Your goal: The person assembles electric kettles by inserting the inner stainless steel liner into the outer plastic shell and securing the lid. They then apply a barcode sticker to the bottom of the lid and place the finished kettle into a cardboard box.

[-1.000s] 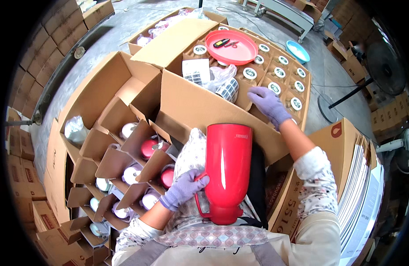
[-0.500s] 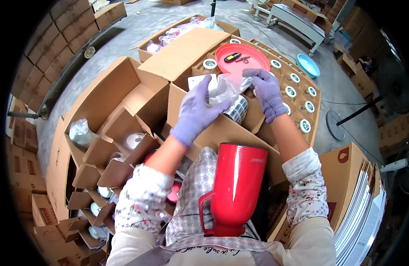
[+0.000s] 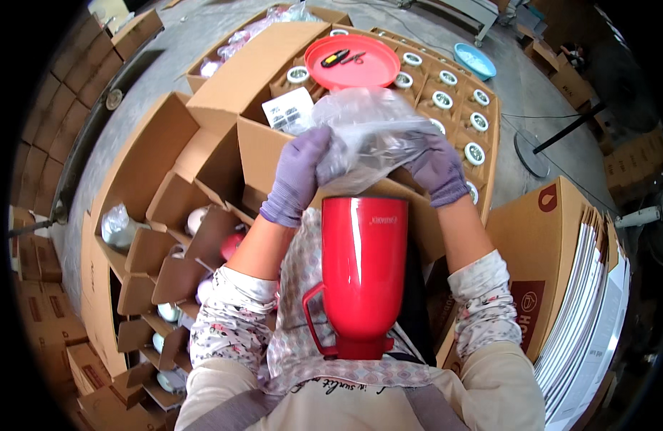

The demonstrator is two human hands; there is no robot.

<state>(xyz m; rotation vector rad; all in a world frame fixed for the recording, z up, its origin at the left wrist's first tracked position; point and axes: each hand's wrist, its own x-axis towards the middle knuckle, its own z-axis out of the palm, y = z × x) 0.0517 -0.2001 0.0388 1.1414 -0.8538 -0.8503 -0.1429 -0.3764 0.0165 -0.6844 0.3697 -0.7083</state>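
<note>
Both hands have come together since the earlier frames: the left hand (image 3: 297,179), a second ago gripping the red flask, now meets the right hand (image 3: 437,169) at centre frame on a clear plastic bag (image 3: 371,133), which half a second ago was being lifted off the carton top.

Left hand: fingers closed, pinching the bag's left edge. Right hand: fingers curled shut on the bag's right edge. Held apart this way, the two grips appear to spread the bag's mouth directly above the flask.

The red flask (image 3: 361,276) stands upright at lower centre, handle toward the left of the frame, neither hand touching it. It seems to be braced against the person's lap or apron, presumably to free both hands for the bag; its exact support is hidden.

Surroundings: a divided carton (image 3: 141,258) at left of frame holds wrapped flasks in its cells, several cells showing red or pale tops. A second carton (image 3: 457,100) at upper right holds rows of white-capped items. A red tray (image 3: 353,61) with small tools rests across it at upper centre. Flat cardboard sheets (image 3: 582,302) are stacked on edge at right.
</note>
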